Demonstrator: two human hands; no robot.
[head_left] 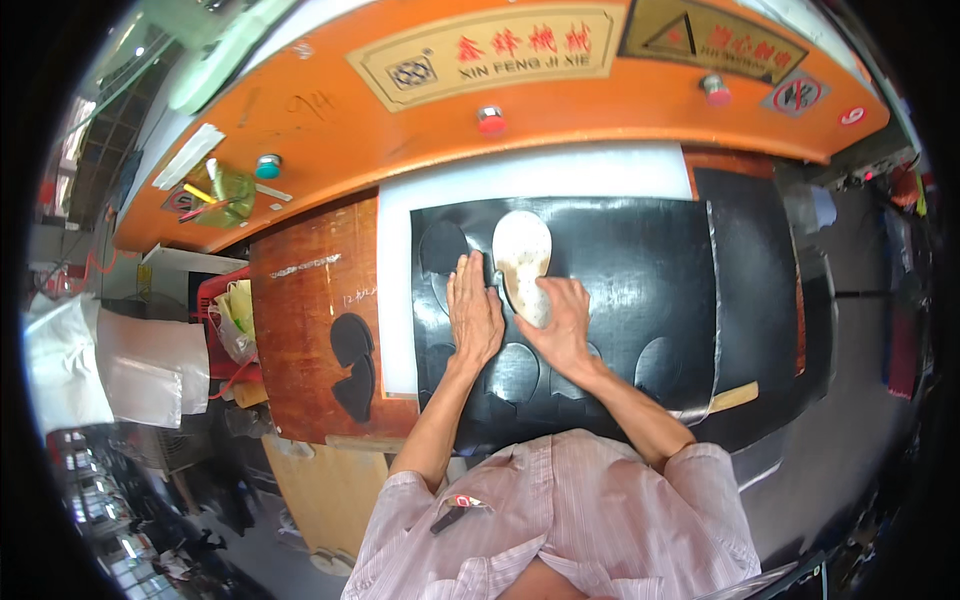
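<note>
From the head camera: the left hand (473, 312) lies flat, fingers spread, on a black sheet (610, 270); the right hand (563, 318) rests open-fingered against a pale sole-shaped cutter (522, 262) lying on that sheet. The step looks like setting the cutter beside the holes already cut; next calls for careful nudging, close to the last hole. Above, the orange machine (330, 130) carries a cream rectangular plate (490, 55), a yellow triangle warning sign (712, 38) and red buttons (491, 120).
</note>
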